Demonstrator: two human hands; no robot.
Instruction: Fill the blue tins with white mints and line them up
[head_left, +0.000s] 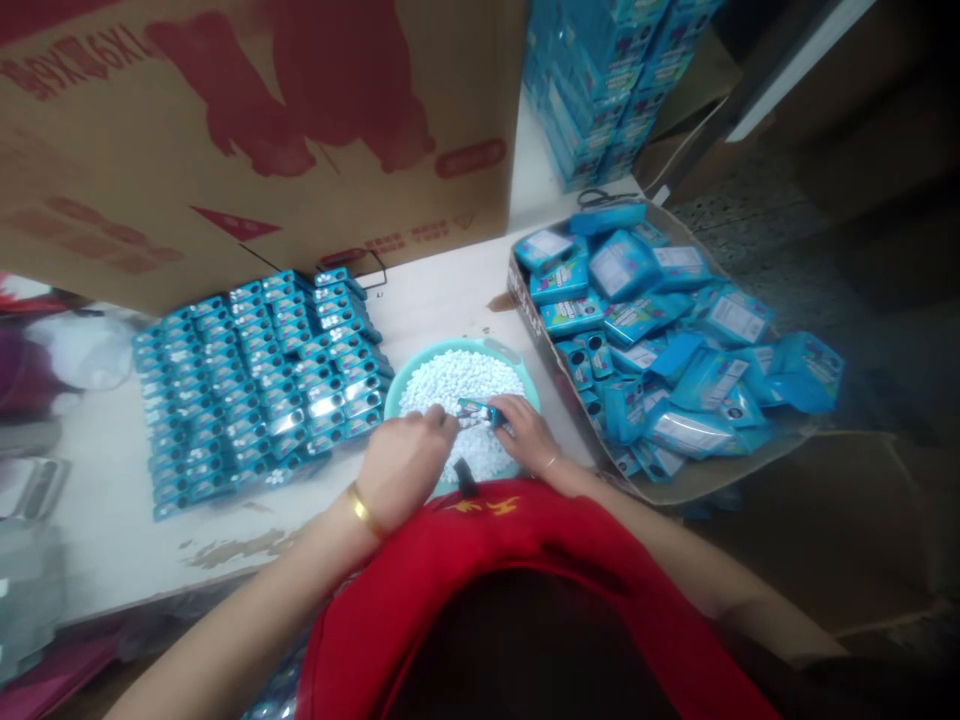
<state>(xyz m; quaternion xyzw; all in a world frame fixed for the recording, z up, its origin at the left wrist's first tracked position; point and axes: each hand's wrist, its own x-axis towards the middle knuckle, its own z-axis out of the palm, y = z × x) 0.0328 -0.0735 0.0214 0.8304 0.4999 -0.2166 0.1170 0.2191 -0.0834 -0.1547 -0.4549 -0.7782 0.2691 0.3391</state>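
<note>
A round turquoise basin (527, 372) full of small white pellets (469, 372) sits right in front of me. Above the pellets, my right hand (527, 432) grips a small blue box (477, 409) between thumb and fingers, with white pellets showing at its near side. My left hand (409, 455), a gold bracelet at its wrist, is closed beside the box over the basin's left part. Its fingertips are turned away, so whatever they pinch is hidden. A short dark object (465, 476) lies at the basin's near edge.
Rows of blue boxes (255, 400) with pellets on top stand at the left. On the right, an open carton (536, 315) is heaped with blue boxes. Behind rises a large cardboard box (337, 120); stacked blue packs (592, 90) and scissors (600, 198) are at the back.
</note>
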